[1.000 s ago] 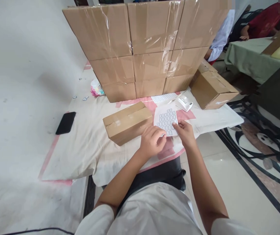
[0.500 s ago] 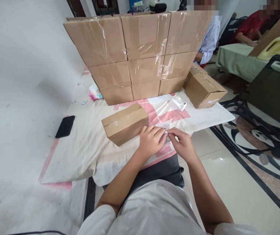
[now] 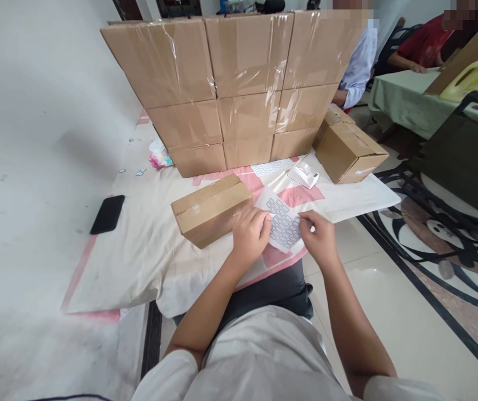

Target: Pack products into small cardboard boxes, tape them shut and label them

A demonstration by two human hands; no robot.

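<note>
Paper (image 3: 279,220), a sheet printed with rows of small outlined shapes, slanted between the person's hands over the near edge of the table in the head view. The right hand (image 3: 319,235) gripped its right edge between thumb and bent fingers. The left hand (image 3: 249,234) was at its left side, fingers curled in, with a bit of white at the tips — whether it pinched the sheet or a separate small piece could not be told. Just left of the sheet, beside the left hand, a closed cardboard box (image 3: 211,209) lay at an angle on the cream-and-pink cloth (image 3: 134,267). Beyond them stood a wall of taped cartons (image 3: 242,114); near its foot were a second patterned sheet (image 3: 272,167) and a white object (image 3: 304,175). A black phone (image 3: 108,214) lay well apart at the left. Past another carton (image 3: 349,150) at the right — a co-worker's pale sleeve (image 3: 359,69).
</note>
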